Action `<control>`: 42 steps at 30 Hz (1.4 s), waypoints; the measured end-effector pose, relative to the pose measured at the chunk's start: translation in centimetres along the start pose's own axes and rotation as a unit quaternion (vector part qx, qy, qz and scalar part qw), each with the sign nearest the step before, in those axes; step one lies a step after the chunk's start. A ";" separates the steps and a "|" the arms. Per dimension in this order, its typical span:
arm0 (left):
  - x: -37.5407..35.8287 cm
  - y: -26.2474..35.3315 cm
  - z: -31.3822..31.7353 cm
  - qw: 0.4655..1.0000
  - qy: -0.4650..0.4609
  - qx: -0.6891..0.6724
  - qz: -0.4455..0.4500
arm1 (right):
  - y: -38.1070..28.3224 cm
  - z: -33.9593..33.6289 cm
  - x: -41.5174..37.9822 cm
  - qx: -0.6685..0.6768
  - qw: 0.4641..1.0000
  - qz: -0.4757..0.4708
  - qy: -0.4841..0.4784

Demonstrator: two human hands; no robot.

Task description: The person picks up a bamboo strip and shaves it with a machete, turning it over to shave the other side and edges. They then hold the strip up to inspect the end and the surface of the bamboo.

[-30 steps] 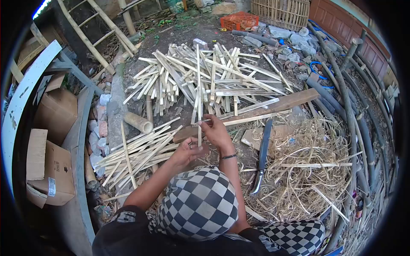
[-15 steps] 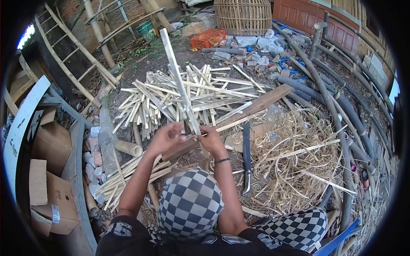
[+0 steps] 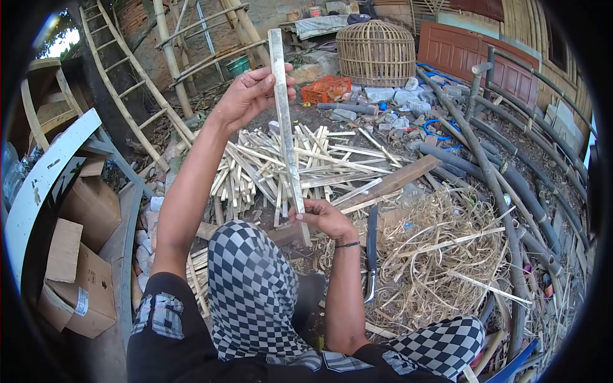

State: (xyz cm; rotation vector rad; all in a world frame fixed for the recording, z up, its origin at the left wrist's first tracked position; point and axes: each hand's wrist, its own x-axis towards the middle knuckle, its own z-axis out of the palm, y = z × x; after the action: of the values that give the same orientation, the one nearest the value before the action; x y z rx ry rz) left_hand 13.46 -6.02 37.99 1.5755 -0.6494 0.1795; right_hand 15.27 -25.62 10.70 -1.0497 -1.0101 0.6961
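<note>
A long, flat bamboo strip (image 3: 287, 131) stands nearly upright in front of me, leaning slightly to the left. Near its top, my left hand (image 3: 254, 92) pinches it between thumb and fingers. My right hand (image 3: 324, 219) grips the same strip close to its lower end. Behind it lies a heap of split bamboo sticks (image 3: 255, 167). A wooden beam (image 3: 408, 175) runs slantwise on the ground behind my right hand. The machete (image 3: 371, 246) lies just right of my right wrist, beside a pile of curly bamboo shavings (image 3: 440, 246).
Cardboard boxes (image 3: 89, 290) and a curved board (image 3: 48, 172) are at the left. A bamboo ladder (image 3: 124, 83) leans behind them. At the back are an orange crate (image 3: 326, 89) and a woven cage (image 3: 375, 54). Long dark poles (image 3: 530, 179) lie along the right.
My left hand has moved up from near the strip's lower end to its top and taken hold there. The view has shifted, and my checkered-covered knee has risen on the left.
</note>
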 end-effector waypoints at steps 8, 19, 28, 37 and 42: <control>2.6 -0.1 2.3 0.997 -0.071 0.002 0.004 | -0.7 -1.9 -2.2 -0.010 0.996 0.013 0.092; 2.9 -6.4 8.2 0.997 0.021 0.070 0.031 | 8.1 -11.3 -12.3 -0.380 0.734 0.298 0.477; 3.5 -15.3 8.7 0.997 -0.078 0.022 -0.007 | 15.9 -7.5 -17.5 -0.376 0.610 0.524 0.460; 4.3 -18.8 10.3 0.990 -0.131 0.043 -0.012 | 15.7 -3.6 -17.3 -0.451 0.563 0.467 0.511; 4.7 -19.1 10.3 0.989 -0.123 0.077 0.004 | 14.9 -4.5 -18.5 -0.433 0.599 0.453 0.498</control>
State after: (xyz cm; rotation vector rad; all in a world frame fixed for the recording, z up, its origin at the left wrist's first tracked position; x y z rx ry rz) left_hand 24.16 -17.62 22.41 1.7604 -0.8501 0.0410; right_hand 11.94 -37.68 -10.05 -2.5039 0.4050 0.1867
